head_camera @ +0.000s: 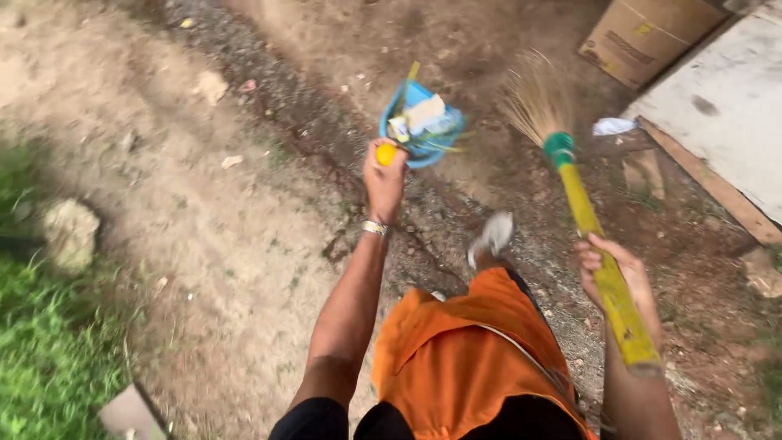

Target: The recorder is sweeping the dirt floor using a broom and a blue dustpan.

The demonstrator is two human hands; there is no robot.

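Observation:
My left hand [384, 179] grips the yellow handle of a blue dustpan [422, 122] held out in front of me; the pan carries scraps of paper and litter. A metal bracelet sits on that wrist. My right hand [612, 273] is closed around the yellow stick of a broom [593, 228], whose green collar and straw bristles [533, 98] point forward over the dirt. Below, my orange garment [464, 350] and one grey shoe [493, 236] show mid-step.
Bare brown dirt ground [204, 204] with small stones and scraps of litter. Grass [41, 358] and a rock [69, 232] lie at left. A cardboard box [643, 37], a pale slab with a wooden edge [717, 106] and a white scrap [612, 125] are at upper right.

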